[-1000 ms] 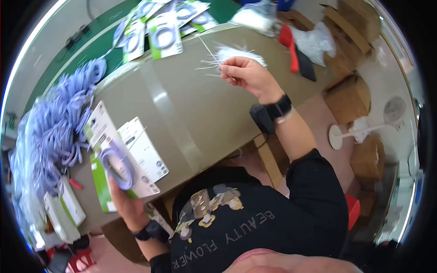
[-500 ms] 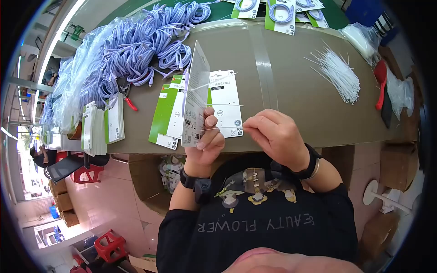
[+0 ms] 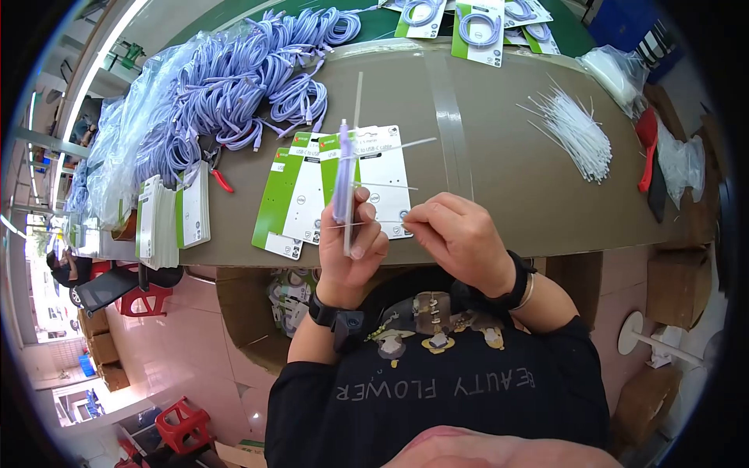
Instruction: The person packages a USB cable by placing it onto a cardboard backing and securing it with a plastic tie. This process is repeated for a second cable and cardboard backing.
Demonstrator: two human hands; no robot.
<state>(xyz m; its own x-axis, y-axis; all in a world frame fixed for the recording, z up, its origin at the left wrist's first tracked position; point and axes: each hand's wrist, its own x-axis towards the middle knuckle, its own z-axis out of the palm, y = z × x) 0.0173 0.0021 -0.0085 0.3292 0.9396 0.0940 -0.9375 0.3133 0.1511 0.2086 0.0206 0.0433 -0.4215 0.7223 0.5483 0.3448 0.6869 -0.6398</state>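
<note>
My left hand (image 3: 351, 261) holds a packaging card (image 3: 358, 101) upright, turned nearly edge-on. A coiled lilac cable (image 3: 342, 175) lies against the card's left face. White cable ties (image 3: 409, 144) stick out to the right of the card. The fingertips of my right hand (image 3: 460, 234) are pinched at the end of the lowest cable tie (image 3: 390, 223). Behind my left hand, several green and white USB-C cable cards (image 3: 304, 199) lie overlapping on the table.
Bundled lilac cables (image 3: 234, 86) heap up at the back left, beside red-handled cutters (image 3: 221, 181) and stacked cards (image 3: 193, 210). Loose white cable ties (image 3: 573, 136) lie right, near a red-handled tool (image 3: 646, 148). Finished-looking carded cables (image 3: 480, 31) sit at the back. Below is an open carton (image 3: 250, 312).
My left hand has turned the card from showing its printed back to nearly edge-on, so the lilac cable shows. My right hand has shifted slightly left, still pinching at the tie's end.
</note>
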